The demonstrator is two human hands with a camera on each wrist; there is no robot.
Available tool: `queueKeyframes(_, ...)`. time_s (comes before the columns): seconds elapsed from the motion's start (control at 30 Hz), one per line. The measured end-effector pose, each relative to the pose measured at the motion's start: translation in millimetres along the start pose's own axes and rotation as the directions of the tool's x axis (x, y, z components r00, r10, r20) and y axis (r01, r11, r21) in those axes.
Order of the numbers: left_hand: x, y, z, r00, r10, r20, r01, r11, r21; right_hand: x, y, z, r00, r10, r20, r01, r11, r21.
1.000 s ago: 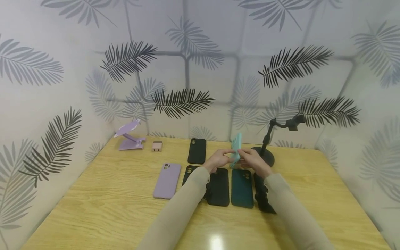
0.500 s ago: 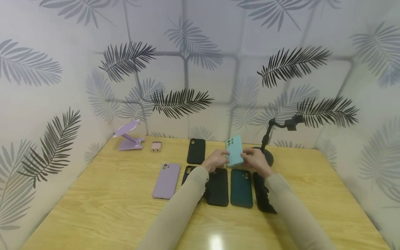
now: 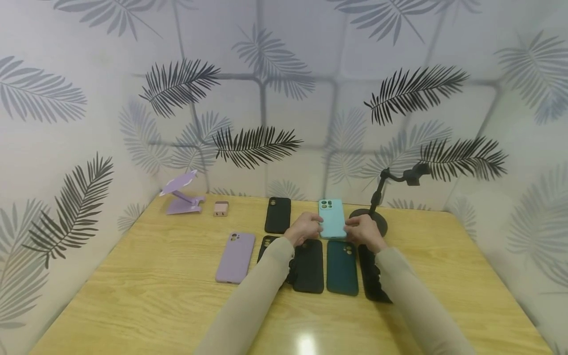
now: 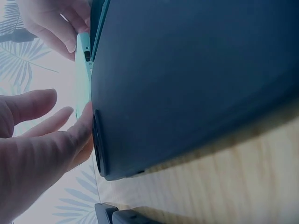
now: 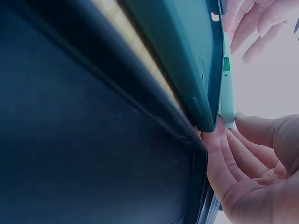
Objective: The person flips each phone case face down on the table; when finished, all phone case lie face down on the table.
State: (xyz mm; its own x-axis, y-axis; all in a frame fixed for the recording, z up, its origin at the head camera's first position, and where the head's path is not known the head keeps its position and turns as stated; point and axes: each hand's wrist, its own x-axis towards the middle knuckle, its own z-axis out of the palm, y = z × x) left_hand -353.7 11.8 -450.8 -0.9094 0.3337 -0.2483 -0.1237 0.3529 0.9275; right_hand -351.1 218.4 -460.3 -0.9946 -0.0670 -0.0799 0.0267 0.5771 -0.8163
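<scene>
A mint-green phone case (image 3: 332, 217) lies back up near the rear of the table, camera cutouts at its upper left. My right hand (image 3: 363, 231) pinches its lower right corner; in the right wrist view the thumb (image 5: 257, 128) meets that corner with fingers on the other side. At the left edge, my left hand (image 3: 305, 227) touches the case with fairly straight fingers, the thumb (image 4: 39, 102) standing away from it. Just in front lie a dark teal phone case (image 3: 342, 268) and a black phone case (image 3: 309, 268).
Another black case (image 3: 372, 276) is partly under the right forearm. A black case (image 3: 278, 215) lies behind the left hand, a lilac case (image 3: 235, 257) left of it. At the back are a lilac stand (image 3: 183, 195), a pink charger (image 3: 221, 208) and a black holder (image 3: 376, 199).
The mint-green case has turned from standing on edge to lying flat, back up. The left hand's fingers have loosened at its left edge; the right hand keeps its corner.
</scene>
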Motion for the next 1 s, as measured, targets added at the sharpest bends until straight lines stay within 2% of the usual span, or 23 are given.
queueKeyframes(0.2,-0.9,-1.6,-1.2,0.999,-0.031,-0.017,0.030,1.000,-0.006,-0.3,1.7,-0.8,1.000,-0.003,-0.011,0.003,1.000,0.013)
queueKeyframes(0.5,0.1,-2.9,-0.9,0.997,-0.052,-0.048,0.051,0.999,-0.019,-2.3,3.6,-3.6,1.000,-0.022,0.017,0.022,1.000,0.022)
queueKeyframes(0.63,-0.6,-3.4,0.3,0.998,-0.024,-0.050,0.021,0.998,-0.055,-3.6,6.5,-8.2,0.998,-0.049,0.030,0.049,0.999,0.022)
queueKeyframes(0.8,-6.7,-1.9,2.2,0.998,0.051,-0.047,-0.055,0.996,-0.067,-11.4,8.7,-16.9,0.993,-0.112,0.029,0.112,0.994,0.004)
queueKeyframes(0.87,-10.3,-0.6,2.8,0.996,0.083,-0.034,-0.085,0.994,-0.065,-16.1,9.5,-20.8,0.989,-0.145,0.040,0.144,0.989,0.015)
queueKeyframes(1.0,-18.8,1.8,3.3,0.995,0.104,0.004,-0.104,0.994,-0.042,-27.3,9.6,-25.6,0.978,-0.194,0.083,0.190,0.980,0.052)
